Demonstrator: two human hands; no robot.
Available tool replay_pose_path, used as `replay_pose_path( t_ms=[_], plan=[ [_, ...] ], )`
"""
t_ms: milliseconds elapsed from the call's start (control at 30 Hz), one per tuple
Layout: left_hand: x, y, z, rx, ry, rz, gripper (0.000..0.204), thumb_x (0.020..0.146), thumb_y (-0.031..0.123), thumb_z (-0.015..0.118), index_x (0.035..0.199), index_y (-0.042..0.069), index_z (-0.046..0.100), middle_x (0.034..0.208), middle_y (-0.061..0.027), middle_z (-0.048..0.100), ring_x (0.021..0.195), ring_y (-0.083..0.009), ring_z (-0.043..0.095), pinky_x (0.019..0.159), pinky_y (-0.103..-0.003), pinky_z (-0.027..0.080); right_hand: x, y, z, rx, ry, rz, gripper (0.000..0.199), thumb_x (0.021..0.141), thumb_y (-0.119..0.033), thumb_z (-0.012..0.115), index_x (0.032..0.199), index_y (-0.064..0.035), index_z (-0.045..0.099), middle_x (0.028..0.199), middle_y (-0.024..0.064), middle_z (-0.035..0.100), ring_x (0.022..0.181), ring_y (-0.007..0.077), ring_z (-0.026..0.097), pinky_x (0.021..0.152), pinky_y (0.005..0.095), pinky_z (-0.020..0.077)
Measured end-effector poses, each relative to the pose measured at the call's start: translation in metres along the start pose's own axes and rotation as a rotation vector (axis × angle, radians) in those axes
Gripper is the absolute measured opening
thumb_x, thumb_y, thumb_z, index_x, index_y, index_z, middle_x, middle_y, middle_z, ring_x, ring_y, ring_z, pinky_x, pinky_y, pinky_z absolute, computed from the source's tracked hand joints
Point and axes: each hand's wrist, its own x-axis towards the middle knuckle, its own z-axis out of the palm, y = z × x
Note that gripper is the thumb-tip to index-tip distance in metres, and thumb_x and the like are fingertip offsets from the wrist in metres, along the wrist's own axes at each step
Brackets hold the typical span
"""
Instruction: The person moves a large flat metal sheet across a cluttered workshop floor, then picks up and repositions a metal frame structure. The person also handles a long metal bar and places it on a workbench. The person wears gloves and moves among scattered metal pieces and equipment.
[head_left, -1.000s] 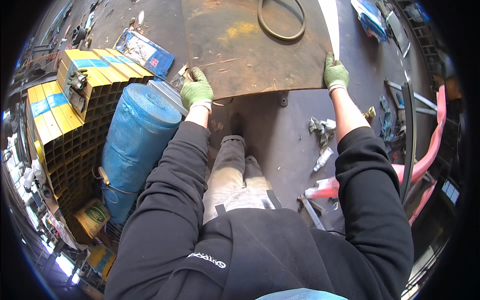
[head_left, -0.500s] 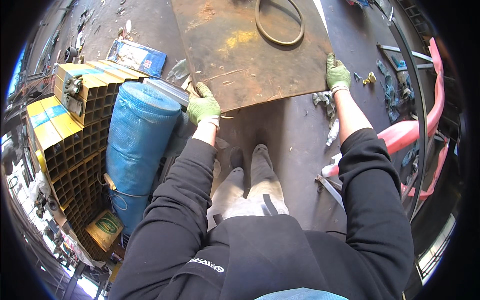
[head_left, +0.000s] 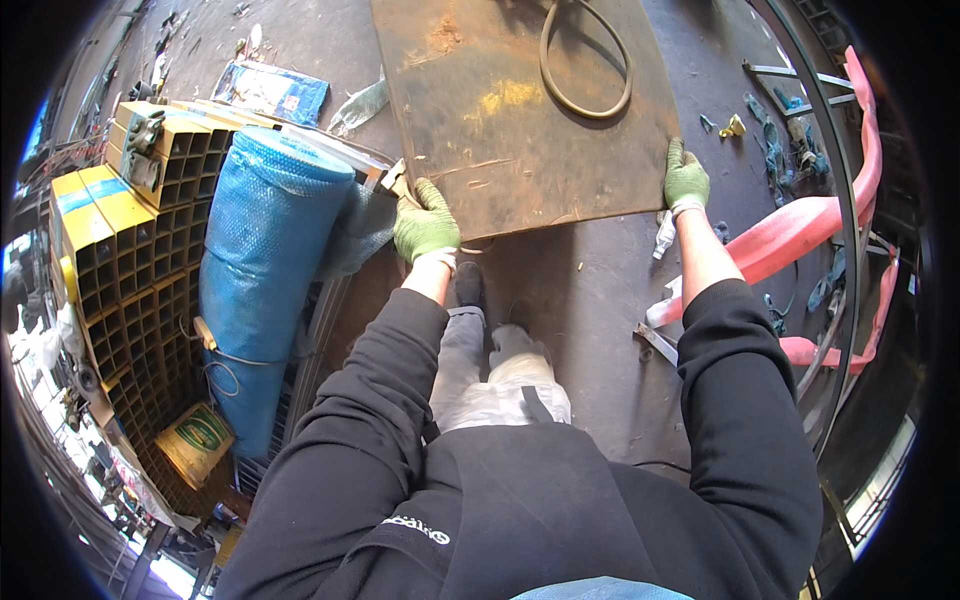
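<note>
Both gloved hands, left [head_left: 425, 222] at 11 o'clock, right [head_left: 686, 178] at 1, gripped the rusty plate's [head_left: 520, 110] near corners to balance its weight.

Blue roll [head_left: 262, 270] tight beside left grip [head_left: 425, 222]

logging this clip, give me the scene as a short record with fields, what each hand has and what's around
setting: workshop floor, seen from above
left hand: green glove, gripping the near left corner of a rusty metal sheet
right hand: green glove, gripping the sheet's near right edge
on the sheet: a dark rubber ring
left of the person: blue wrapped roll, stacked yellow square tubes
right of the person: pink strap, small scattered parts
</note>
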Motion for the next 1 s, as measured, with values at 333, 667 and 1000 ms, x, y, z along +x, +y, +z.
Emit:
replay_pose_path(
  t_ms=[333, 667, 1000],
  plan=[
    [-0.083, -0.077, 0.002, 0.111, 0.084, 0.036, 0.054, 0.105, 0.055, 0.048, 0.145, 0.02, 0.062, 0.108, -0.027, 0.076, 0.097, -0.0496, 0.072, 0.084, -0.058, 0.057, -0.096, 0.08, -0.004, 0.048, 0.001, -0.001, 0.072, 0.105, -0.07, 0.04, 0.115, -0.0093, 0.076, 0.112, 0.0278, 0.075, 0.113, 0.0497, 0.068, 0.098, 0.0568, 0.0525],
    [-0.188, -0.134, -0.022, 0.065, 0.037, -0.033, 0.06, 0.107, 0.058, 0.048, 0.123, 0.005, 0.071, 0.104, -0.0277, 0.076, 0.101, -0.0475, 0.072, 0.089, -0.054, 0.056, -0.194, 0.164, -0.01, 0.046, -0.043, 0.082, 0.067, 0.106, -0.068, 0.039, 0.132, -0.0165, 0.073, 0.111, 0.0299, 0.074, 0.111, 0.0516, 0.069, 0.099, 0.0591, 0.0519],
    [-0.253, -0.202, -0.037, 0.135, -0.042, -0.039, 0.054, 0.105, 0.055, 0.05, 0.148, 0.022, 0.06, 0.104, -0.0251, 0.077, 0.097, -0.0474, 0.073, 0.086, -0.056, 0.057, -0.285, 0.22, -0.013, 0.051, 0.009, 0.13, 0.074, 0.106, -0.069, 0.037, 0.117, -0.0069, 0.074, 0.11, 0.0293, 0.075, 0.109, 0.0507, 0.069, 0.096, 0.0586, 0.0524]
  ],
)
